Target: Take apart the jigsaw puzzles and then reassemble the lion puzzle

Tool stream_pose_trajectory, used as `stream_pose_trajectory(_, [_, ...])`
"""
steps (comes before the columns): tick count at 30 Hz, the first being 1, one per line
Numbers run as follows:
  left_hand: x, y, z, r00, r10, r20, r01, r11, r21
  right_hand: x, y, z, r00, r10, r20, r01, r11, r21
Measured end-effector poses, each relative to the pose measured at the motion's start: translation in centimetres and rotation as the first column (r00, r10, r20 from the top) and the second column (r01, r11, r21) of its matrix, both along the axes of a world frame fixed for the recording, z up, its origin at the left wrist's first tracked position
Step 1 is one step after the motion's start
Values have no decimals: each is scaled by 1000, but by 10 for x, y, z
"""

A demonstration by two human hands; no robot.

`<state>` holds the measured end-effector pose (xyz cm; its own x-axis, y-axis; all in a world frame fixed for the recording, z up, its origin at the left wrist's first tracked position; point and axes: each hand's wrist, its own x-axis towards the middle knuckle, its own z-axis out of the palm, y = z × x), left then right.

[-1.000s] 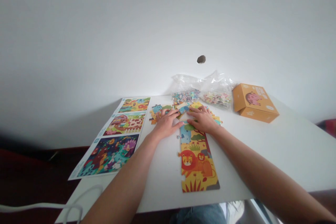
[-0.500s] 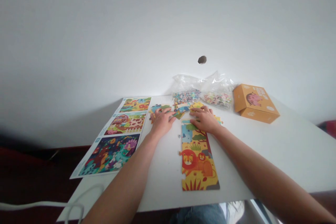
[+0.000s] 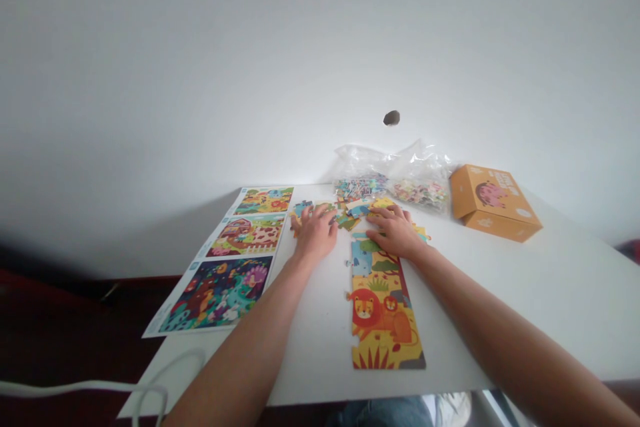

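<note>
My left hand rests with its fingers spread over loose puzzle pieces at the back of the table. Some pieces under its fingers are partly covered. My right hand lies with fingers apart on more pieces and over the top end of a joined puzzle strip. That strip shows lions, a bush and part of a blue animal, and knobs stick out along its left edge. A yellow piece lies just beyond the right fingers.
A picture sheet with three printed scenes lies at the left. Clear bags of puzzle pieces lean near the wall, beside an orange box with a pig picture. A white cable hangs at the lower left over the table edge.
The whole scene has shifted slightly right in view. My left fingers are a little more spread over the pieces; my right hand stays in nearly the same place on the table.
</note>
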<state>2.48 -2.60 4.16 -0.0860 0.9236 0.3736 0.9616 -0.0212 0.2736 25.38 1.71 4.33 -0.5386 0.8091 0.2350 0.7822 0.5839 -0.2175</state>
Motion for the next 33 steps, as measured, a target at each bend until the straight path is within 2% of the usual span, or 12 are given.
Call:
stream_pose_trajectory(2, [-6, 1, 2, 968, 252, 16, -252, 967, 24, 1, 0, 0, 1000, 10, -3, -10, 1000, 11])
stream_pose_trajectory(4, [-12, 2, 2, 929, 369, 11, -369, 929, -21, 1, 0, -1, 1000, 17, -13, -16, 1000, 22])
stream_pose_trajectory(8, [-17, 5, -1, 927, 376, 11, -373, 923, -88, 3, 0, -1, 999, -8, -51, 10, 999, 34])
stream_pose_trajectory(24, [-25, 12, -2, 885, 439, 154, -443, 896, -8, 7, -3, 0, 989, -43, -141, 45, 999, 15])
stream_pose_trajectory(27, [-26, 13, -1, 890, 394, 230, -422, 903, 83, 6, -3, 1, 984, -47, -173, 51, 999, 15])
stream_pose_trajectory(31, [-24, 14, 1, 925, 152, 348, -249, 935, 253, 3, -5, 4, 964, -41, -263, 39, 999, -11])
stream_pose_trajectory(33, [-20, 14, 1, 892, 43, 450, -186, 942, 279, 0, -7, 6, 948, -28, -317, 22, 999, -25])
